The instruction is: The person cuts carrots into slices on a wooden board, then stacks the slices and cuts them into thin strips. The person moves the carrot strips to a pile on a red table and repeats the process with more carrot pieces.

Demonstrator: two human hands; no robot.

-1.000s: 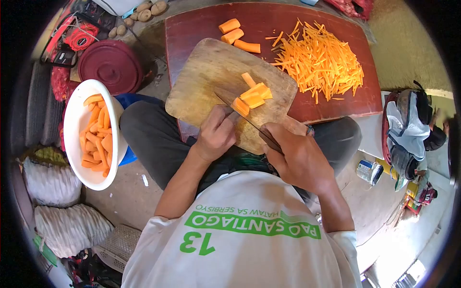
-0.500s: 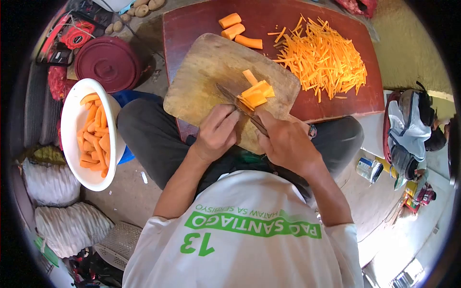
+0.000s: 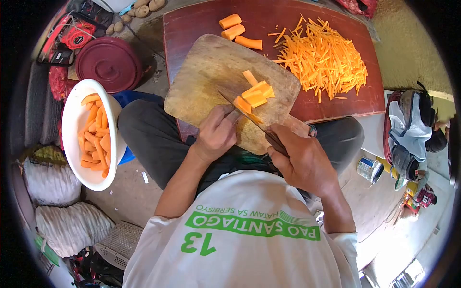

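The board (image 3: 197, 72) lies before the person, overlapping the near edge of the worktop (image 3: 192, 24). Near the board's middle is a carrot chunk (image 3: 243, 102), its long axis running roughly in line with the blade of the knife (image 3: 234, 104), right against it. Beside it, toward the board's right edge, sits a cluster of cut carrot pieces (image 3: 259, 93), with a stick (image 3: 249, 78) at its far end. A thin slice (image 3: 256, 118) lies by the blade, toward the handle.

The left hand (image 3: 218, 132) is at the board's near edge and is the nearer hand to the chunk, which lies just beyond its fingertips and slightly to the right. Its fingers are bent close together; I cannot tell whether they pinch anything. The blade seems to pass between them and the chunk. The right hand (image 3: 302, 156), off the board's near right corner, has its fingers wrapped firmly around the knife's handle, the blade slanting away toward the board's middle.

Beyond the board are three carrot lengths (image 3: 233, 32); right of it, a heap of shreds (image 3: 321, 60); left of it, a bowl (image 3: 73, 129) of carrots (image 3: 97, 144).
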